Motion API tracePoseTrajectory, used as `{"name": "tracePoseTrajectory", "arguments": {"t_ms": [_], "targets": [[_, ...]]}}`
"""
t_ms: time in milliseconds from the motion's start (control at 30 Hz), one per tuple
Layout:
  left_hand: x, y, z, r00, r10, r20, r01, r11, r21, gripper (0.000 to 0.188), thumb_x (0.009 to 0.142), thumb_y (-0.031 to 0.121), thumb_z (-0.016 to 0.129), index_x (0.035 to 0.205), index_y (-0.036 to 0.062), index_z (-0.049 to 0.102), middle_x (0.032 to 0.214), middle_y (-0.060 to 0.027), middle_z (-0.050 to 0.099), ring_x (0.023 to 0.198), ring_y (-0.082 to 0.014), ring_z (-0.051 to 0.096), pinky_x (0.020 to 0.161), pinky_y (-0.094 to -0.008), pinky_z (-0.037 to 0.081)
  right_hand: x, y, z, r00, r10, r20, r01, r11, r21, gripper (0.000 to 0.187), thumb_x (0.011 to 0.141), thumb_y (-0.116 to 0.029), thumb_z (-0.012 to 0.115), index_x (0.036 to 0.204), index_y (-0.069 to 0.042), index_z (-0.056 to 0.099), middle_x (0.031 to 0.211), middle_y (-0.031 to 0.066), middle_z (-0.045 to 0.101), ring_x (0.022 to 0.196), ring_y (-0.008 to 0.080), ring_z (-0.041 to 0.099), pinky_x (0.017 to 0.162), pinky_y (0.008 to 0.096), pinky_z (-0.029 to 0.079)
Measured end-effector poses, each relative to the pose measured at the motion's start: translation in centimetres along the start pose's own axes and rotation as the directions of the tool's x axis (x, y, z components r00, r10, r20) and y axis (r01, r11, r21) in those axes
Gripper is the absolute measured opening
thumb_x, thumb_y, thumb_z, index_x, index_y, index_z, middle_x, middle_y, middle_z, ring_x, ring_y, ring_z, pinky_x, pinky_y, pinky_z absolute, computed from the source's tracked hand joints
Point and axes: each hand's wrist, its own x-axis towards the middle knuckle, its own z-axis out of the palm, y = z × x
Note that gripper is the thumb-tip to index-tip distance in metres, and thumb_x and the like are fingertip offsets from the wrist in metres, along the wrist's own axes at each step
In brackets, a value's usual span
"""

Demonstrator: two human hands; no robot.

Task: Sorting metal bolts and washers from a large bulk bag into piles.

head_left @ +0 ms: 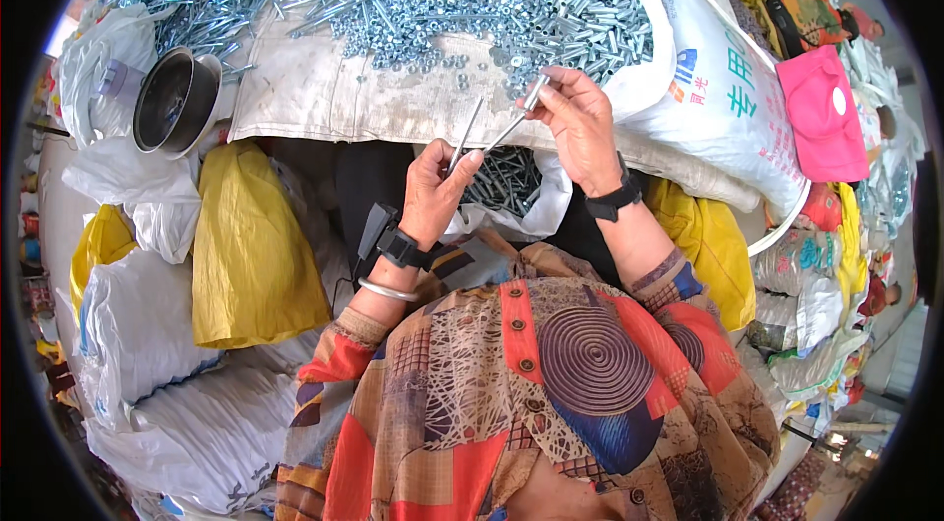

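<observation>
My left hand (438,189) is closed, fingers pinching two long thin metal bolts (465,136) that point up and apart. My right hand (578,123) pinches a short silvery metal sleeve (537,91) at the upper end of the right-hand bolt. Whether the sleeve is around that bolt or only touching its end, I cannot tell. Below both hands, a white bag (541,216) stands open with many dark metal pieces (503,177) inside. Just beyond my right hand lie a heap of metal sleeves (602,15) and a spread of small nuts (423,20).
Long bolts (202,15) are piled at the far left of the cloth-covered work surface (295,98). A dark round pan (177,103) stands at its left edge. Yellow sacks (251,256) flank me, and a pink cloth item (821,118) lies on a white sack (728,79) at right.
</observation>
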Motion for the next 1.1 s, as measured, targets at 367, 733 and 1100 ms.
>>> {"name": "tracePoseTrajectory", "arguments": {"t_ms": [367, 733, 1100], "targets": [[-1.1, -1.1, 0.4, 0.995, 0.079, -0.058, -0.073, 0.991, 0.109, 0.035, 0.093, 0.026, 0.071, 0.075, 0.0056, 0.050, 0.063, 0.0008, 0.057, 0.058, -0.0033, 0.046, 0.051, -0.0226, 0.039, -3.7, 3.0, 1.9, 0.996, -0.090, -0.027, 0.086, 0.990, -0.108, 0.039, 0.092, 0.001, 0.062, 0.128, 0.004, 0.047, 0.096, 0.0110, 0.064, 0.084, 0.0175, 0.067, 0.074, 0.0295, 0.056], [0.1, -0.7, -1.8, 0.979, -0.046, -0.201, 0.005, 0.979, -0.203, 0.028, 0.103, 0.027, 0.054, 0.082, 0.0099, 0.049, 0.061, 0.0053, 0.045, 0.044, -0.0027, 0.037, 0.037, -0.0207, 0.029, -2.0, 3.0, 0.2, 0.905, -0.253, 0.341, 0.421, 0.423, -0.803, 0.018, 0.097, -0.017, 0.057, 0.106, -0.004, 0.065, 0.089, 0.0131, 0.060, 0.083, 0.0324, 0.060, 0.074, 0.0407, 0.047], [2.3, -3.5, -7.9, 0.928, 0.200, -0.313, -0.169, 0.978, 0.124, 0.035, 0.101, 0.030, 0.059, 0.075, 0.0124, 0.041, 0.061, 0.0052, 0.041, 0.047, -0.0027, 0.038, 0.040, -0.0198, 0.030, 1.4, 4.8, -3.4, 0.835, -0.190, 0.516, 0.498, -0.137, -0.856, 0.021, 0.084, -0.011, 0.065, 0.104, -0.007, 0.067, 0.094, 0.0091, 0.053, 0.092, 0.0286, 0.053, 0.079, 0.0425, 0.040]]}}
